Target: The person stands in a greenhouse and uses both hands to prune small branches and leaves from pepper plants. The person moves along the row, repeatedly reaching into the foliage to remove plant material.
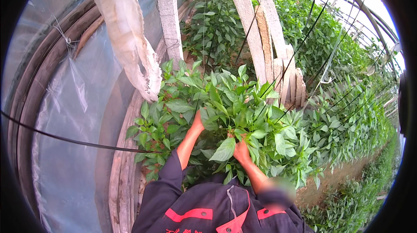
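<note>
Both my hands reach into a leafy green plant (224, 102), which looks like a pepper plant. My left hand (198, 123) is at its near left side, with the fingers hidden behind a broad leaf (208, 118). Lower and to the right, my right hand (240, 150) is in among stems and leaves near the plant's middle. A large drooping leaf (224, 150) hangs just left of that hand. Foliage covers most of its fingers, so whether either hand grips a stem cannot be seen.
Plastic sheeting (81, 148) and wooden poles (122, 171) line the left. A torn pale sheet roll (130, 34) hangs above. Concrete posts (169, 18) and slanting pillars (246, 27) stand beyond the plant. Dark strings (306, 37) cross at right over more plant rows (345, 122).
</note>
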### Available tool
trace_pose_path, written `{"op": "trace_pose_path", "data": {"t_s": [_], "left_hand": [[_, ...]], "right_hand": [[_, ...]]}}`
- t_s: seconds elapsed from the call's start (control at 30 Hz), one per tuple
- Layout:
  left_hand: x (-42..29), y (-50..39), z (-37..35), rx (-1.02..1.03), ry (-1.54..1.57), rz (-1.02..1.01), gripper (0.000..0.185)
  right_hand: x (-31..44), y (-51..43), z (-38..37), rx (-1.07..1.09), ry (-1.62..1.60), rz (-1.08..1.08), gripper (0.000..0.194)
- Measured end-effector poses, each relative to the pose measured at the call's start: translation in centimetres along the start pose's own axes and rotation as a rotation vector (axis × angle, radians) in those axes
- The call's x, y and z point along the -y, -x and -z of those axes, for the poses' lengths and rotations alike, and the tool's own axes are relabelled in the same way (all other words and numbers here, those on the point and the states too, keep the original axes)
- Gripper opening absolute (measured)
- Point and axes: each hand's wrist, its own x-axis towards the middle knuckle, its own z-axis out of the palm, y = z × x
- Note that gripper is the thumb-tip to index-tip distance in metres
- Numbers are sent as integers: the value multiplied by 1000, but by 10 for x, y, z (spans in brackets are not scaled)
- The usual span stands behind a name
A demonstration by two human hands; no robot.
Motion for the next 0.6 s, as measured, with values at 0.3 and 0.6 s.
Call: {"op": "trace_pose_path", "data": {"t_s": [0.3,0.6], "left_hand": [[-44,-9,-13,-295,597,47,18],[-118,23,-68,-274,-569,140,58]], "right_hand": [[66,-101,-54,-185,185,172,23],[24,-152,6,-311,141,113,8]]}}
